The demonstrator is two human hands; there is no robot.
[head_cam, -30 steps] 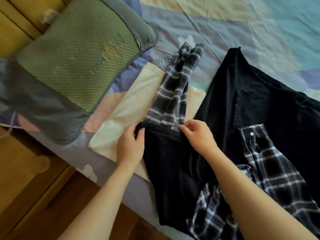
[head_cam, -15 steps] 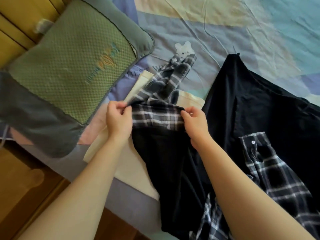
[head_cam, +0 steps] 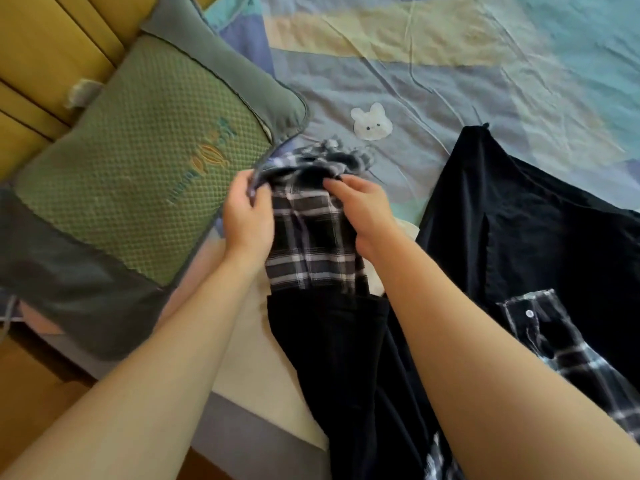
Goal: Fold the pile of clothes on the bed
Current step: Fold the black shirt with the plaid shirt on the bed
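Note:
A black garment with a black-and-white plaid sleeve [head_cam: 311,251] lies across the bed's near edge. My left hand [head_cam: 247,216] grips the left edge of the plaid sleeve, and my right hand [head_cam: 363,206] pinches its right edge; the sleeve's far end is bunched just beyond my fingers. The black body [head_cam: 346,358] of the garment hangs toward me. A cream folded cloth [head_cam: 256,368] lies under it. A second plaid sleeve [head_cam: 561,348] with a white button rests on the wide black fabric [head_cam: 526,216] at the right.
A green and grey pillow [head_cam: 138,174] lies at the left, touching the wooden headboard [head_cam: 45,57]. The pastel patchwork bedsheet [head_cam: 415,64] with a white bunny print [head_cam: 371,125] stretches across the back. Wooden floor [head_cam: 24,393] shows below the bed's edge at the lower left.
Both hands have carried the plaid sleeve's near fold away from me, toward its far end, so the sleeve now doubles over itself. The view shifted and the bunny print is uncovered.

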